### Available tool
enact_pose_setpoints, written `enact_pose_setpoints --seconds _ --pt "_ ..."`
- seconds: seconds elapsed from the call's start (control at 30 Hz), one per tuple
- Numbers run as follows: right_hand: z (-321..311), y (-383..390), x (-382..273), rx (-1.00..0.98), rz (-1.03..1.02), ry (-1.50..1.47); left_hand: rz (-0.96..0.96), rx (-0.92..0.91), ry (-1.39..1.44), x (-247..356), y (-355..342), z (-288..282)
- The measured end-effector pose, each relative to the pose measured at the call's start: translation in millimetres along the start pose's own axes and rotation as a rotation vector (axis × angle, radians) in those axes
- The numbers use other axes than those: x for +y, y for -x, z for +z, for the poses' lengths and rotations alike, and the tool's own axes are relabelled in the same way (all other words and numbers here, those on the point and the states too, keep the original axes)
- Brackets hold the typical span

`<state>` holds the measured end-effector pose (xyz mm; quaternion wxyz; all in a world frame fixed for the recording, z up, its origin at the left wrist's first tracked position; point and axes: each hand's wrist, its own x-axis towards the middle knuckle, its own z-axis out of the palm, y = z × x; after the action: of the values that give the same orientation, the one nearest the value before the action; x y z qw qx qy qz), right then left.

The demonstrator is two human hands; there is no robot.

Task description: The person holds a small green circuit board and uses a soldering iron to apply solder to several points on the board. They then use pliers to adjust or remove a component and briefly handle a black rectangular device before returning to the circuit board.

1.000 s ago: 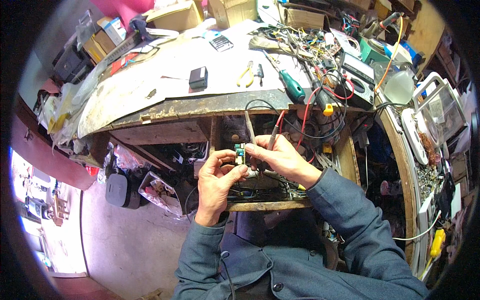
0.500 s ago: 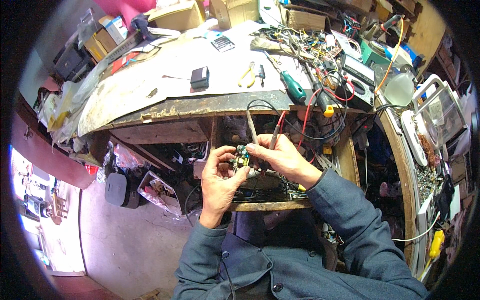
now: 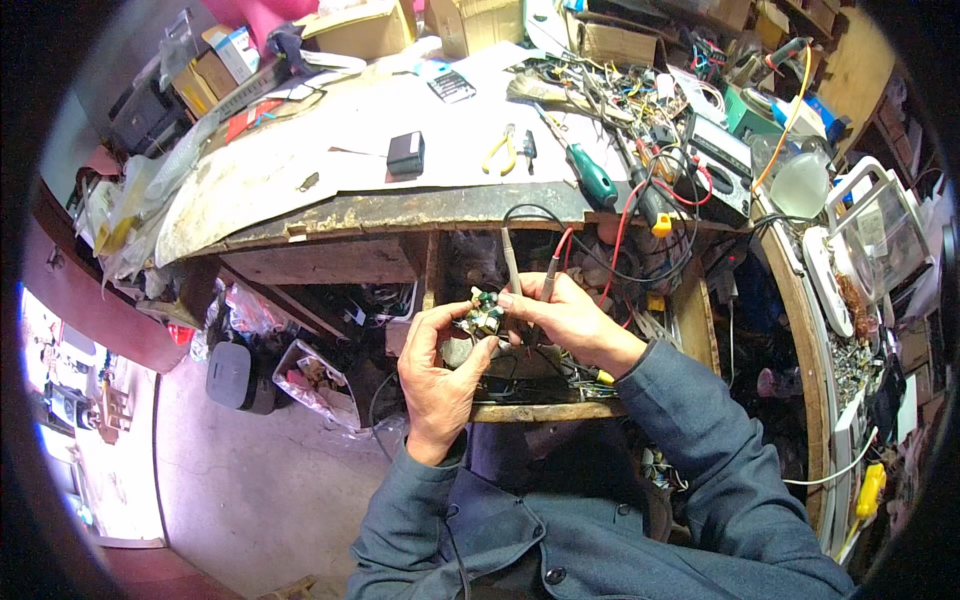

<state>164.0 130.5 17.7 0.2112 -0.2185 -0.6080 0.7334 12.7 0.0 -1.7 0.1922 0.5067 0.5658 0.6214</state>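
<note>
A small green circuit board (image 3: pixel 484 312) was held in front of the person's chest, below the front edge of the tabletop (image 3: pixel 300 180) and above an open wooden drawer (image 3: pixel 540 410). It was pinched between the thumb and fingertips of the left hand (image 3: pixel 440 375), whose fingers were curled closed around its lower left side, so that the board sat at the upper right tip of that hand. The right hand (image 3: pixel 560 320) was placed just to the right of the board, touching it, with its fingers closed around two thin test probes (image 3: pixel 528 275) whose upper ends stood up past the knuckles; whether the tips met the board could not be told. A red lead (image 3: pixel 622 230) and a black one were seen running from the probes up to a meter (image 3: pixel 722 160) on the tabletop. On the tabletop, well apart from the hands, a green-handled screwdriver (image 3: pixel 592 180), yellow-handled pliers (image 3: pixel 500 152) and a small black box (image 3: pixel 405 153) were laid. Both forearms were covered by blue-grey sleeves (image 3: pixel 690 440).
</note>
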Motion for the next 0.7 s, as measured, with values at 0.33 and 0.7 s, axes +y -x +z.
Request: enact_pose_setpoints --seconds 0.33,0.7 --pt "-1 1 -2 -0.011 0.010 0.027 0.023 0.025 0.013 1 2 3" --pt "-3 -3 7 -0.003 -0.015 0.055 -0.021 0.005 -0.006 4 4 5"
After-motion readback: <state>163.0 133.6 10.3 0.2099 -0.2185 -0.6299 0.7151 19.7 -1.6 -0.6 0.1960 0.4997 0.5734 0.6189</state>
